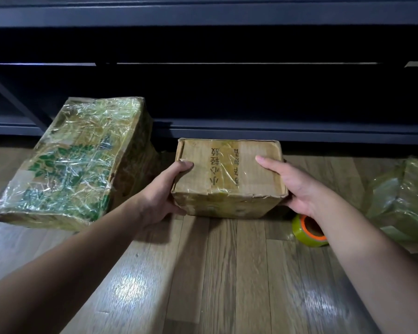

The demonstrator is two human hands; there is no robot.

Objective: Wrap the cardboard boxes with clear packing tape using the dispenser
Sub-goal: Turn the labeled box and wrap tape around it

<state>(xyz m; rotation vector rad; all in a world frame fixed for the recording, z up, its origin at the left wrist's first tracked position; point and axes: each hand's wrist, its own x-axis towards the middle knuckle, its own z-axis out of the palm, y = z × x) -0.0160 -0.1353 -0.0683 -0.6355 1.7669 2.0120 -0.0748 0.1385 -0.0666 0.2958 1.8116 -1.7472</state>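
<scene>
We see the left hand (165, 191) gripping the left end of the small cardboard box (227, 174) at the centre of the frame. Its thumb is bent over the top edge and its fingers curl down the side wall toward the bottom corner. The right hand (297, 189) grips the opposite end. Its thumb lies along the top face, pointing toward the upper left, and its fingers are hidden behind the right wall, so we cannot tell how far they wrap. Both forearms reach in from the lower corners of the frame.

The small cardboard box lies with its broad face up between the two hands. That face carries dark printed characters, and a strip of clear tape runs across its middle. The near edge is worn and crumpled. We cannot tell whether the box sits on the wooden floor (203, 273) or is raised slightly off it.

Just below the right wrist, at lower right of the box, a green tape roll (299, 229) with an orange core lies on the floor, partly covered by the arm.

At centre left, the large box (75, 165) with a green leaf print sits at an angle, covered in wrinkled clear tape. It is near the small box, with the left hand in the gap between them. At the right edge a greenish wrapped bundle (405, 198) is blurred. A dark shelf unit (227, 126) fills the upper half of the frame.
</scene>
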